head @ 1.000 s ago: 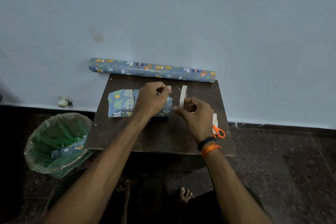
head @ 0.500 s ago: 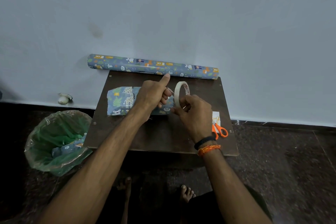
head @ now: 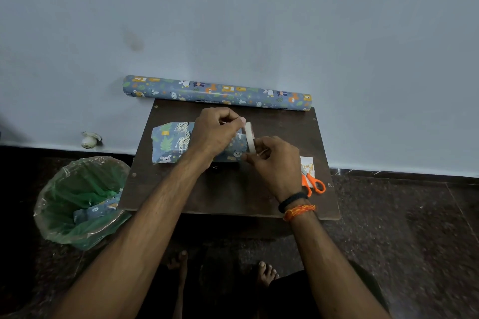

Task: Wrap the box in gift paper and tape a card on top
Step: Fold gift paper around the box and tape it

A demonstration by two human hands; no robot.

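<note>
A person is working at a dark board [head: 228, 197], the landmark for all positions below. The box [head: 173, 142], already covered in blue animal-print paper, is lying on the board's left half, its long axis running left to right, parallel to the board's far edge; its right end is hidden behind the hands. The left hand [head: 215, 132] is hovering over the box's right part, its fingers curled and its thumb and forefinger pinching the free end of the tape [head: 250, 137]. The right hand [head: 274, 163] is gripping the tape roll, which is standing on edge just right of the box, with fingers curled round its lower rim. A card [head: 308, 164] is lying near the board's right edge; it is bearing gold script too small to read. Scissors [head: 312, 185] with orange handles are resting partly on the card, handles toward the board's near edge. A paper roll [head: 217, 93] in the same print is lying along the board's far edge, against the wall. A bin [head: 80, 202] lined with green plastic is standing left of the board, holding a paper scrap.
</note>
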